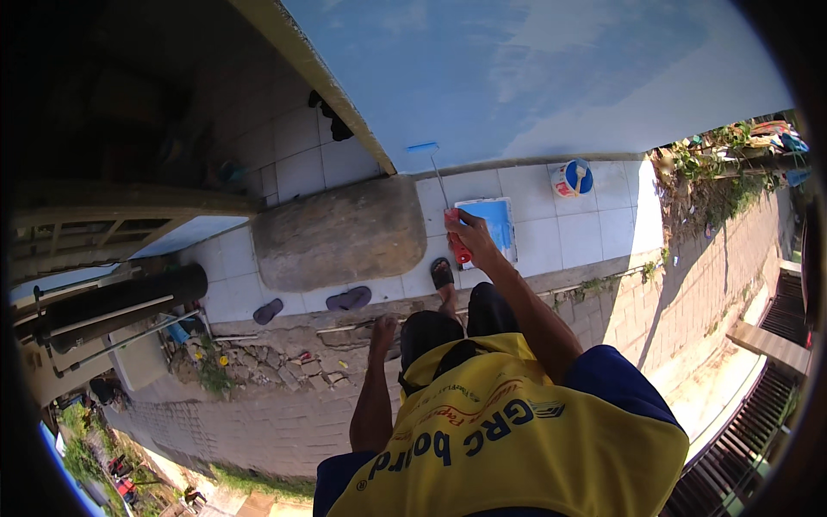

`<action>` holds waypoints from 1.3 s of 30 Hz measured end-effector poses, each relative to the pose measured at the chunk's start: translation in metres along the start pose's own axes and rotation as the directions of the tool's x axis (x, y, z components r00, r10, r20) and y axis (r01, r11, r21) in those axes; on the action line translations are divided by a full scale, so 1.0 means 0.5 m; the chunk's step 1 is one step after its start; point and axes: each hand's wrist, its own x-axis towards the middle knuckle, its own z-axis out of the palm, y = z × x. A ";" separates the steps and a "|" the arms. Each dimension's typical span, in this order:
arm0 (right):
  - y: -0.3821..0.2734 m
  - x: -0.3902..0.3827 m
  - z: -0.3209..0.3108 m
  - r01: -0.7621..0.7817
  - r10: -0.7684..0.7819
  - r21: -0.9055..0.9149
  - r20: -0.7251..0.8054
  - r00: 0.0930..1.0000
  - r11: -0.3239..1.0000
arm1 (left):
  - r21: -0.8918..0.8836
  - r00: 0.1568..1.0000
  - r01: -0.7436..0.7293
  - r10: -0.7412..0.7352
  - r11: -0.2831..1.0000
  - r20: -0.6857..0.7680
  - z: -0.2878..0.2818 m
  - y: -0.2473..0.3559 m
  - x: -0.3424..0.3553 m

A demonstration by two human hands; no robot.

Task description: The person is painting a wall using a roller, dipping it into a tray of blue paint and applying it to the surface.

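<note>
- My right hand (472,233) is closed around the red handle of a long, thin-framed paint roller (461,251), fingers wrapped about the grip.
- The roller slants up and a little left from my fist, its metal rod ending in a small bright-blue sleeve (422,147) in front of the lower part of a pale-blue painted wall (551,73); I cannot tell whether the sleeve touches it.
- My left hand (384,329) hangs low beside my dark-clad knee (424,331), well apart from the roller; I cannot tell how far its fingers are bent or whether they have hold of anything.
- Partly behind my right hand and forearm, a rectangular white-rimmed tray (503,248) with blue paint in it sits on the white square floor tiles (580,237).
- Right of the tray, near the wall, stands a round white bucket with a coloured label (565,188), its top blue, and a pale-handled paintbrush (581,172) lies across that top.
- To the left, a brownish-grey slab with rounded corners (340,233) lies among the tiles, with two loose dark slippers (349,298) near its lower edge.
- My foot in a black sandal (442,274) is on the tiles, between the slippers and the tray.
</note>
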 end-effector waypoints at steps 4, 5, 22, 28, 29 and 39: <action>0.097 0.114 0.031 -0.016 0.011 0.089 0.056 0.998 0.996 | 0.102 0.999 0.033 -0.035 0.994 0.013 -0.063 -0.079 -0.063; 0.111 0.136 0.028 -0.098 0.094 0.163 0.035 0.995 0.982 | 0.143 0.997 0.068 -0.074 0.987 0.034 -0.066 -0.081 -0.077; 0.131 -0.193 -0.299 -0.318 0.274 -0.176 -0.237 0.932 0.931 | 0.138 0.992 -0.042 0.025 0.990 0.120 -0.008 -0.013 0.001; 0.095 -0.207 -0.361 -0.302 0.253 -0.220 -0.226 0.941 0.927 | 0.100 0.993 -0.110 0.104 0.989 0.063 0.017 0.047 0.028; 0.097 -0.211 -0.377 -0.282 0.223 -0.249 -0.242 0.944 0.927 | 0.102 0.992 -0.092 0.081 0.991 0.101 0.035 0.073 0.027; 0.034 -0.163 -0.380 -0.235 0.144 -0.265 -0.321 0.936 0.935 | 0.157 0.994 -0.052 0.036 0.986 0.104 0.079 0.101 -0.028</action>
